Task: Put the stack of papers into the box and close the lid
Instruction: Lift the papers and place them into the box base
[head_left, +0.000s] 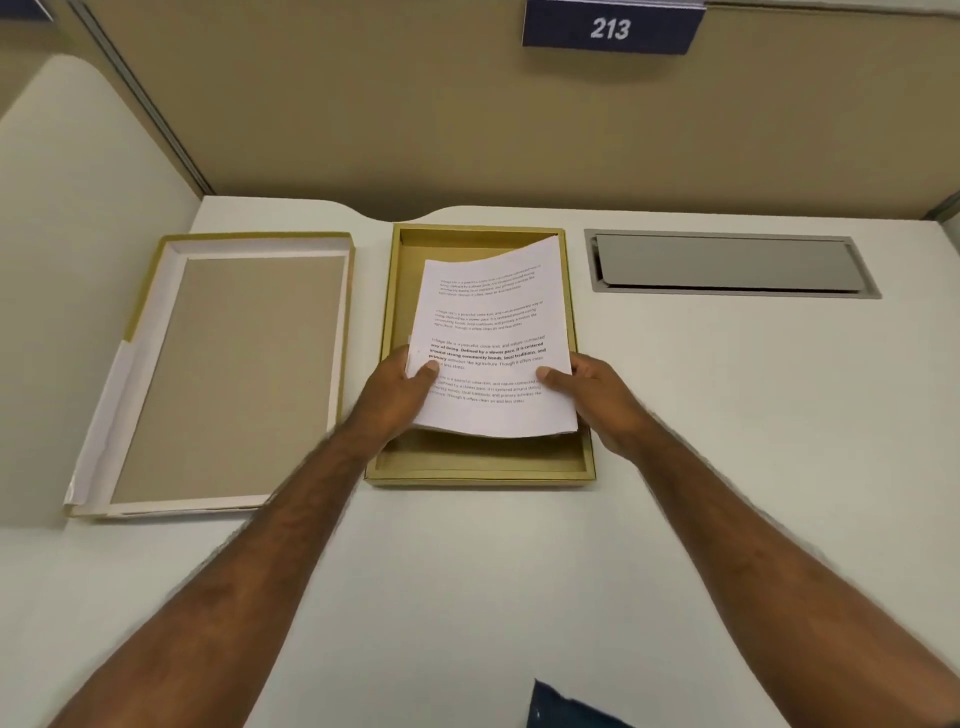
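Single head cam, wide-angle, looking forward and steeply down onto the white desk (727, 415). Gold box (480, 470) sits dead centre, close in; forearms enter from the bottom edge. Partition wall (415, 114) behind the box fills the top. No second view.

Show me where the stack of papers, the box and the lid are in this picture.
stack of papers (493, 332), head view, middle of the printed top sheet.
box (480, 462), head view, bare gold floor near its front wall.
lid (234, 374), head view, brown inner face.
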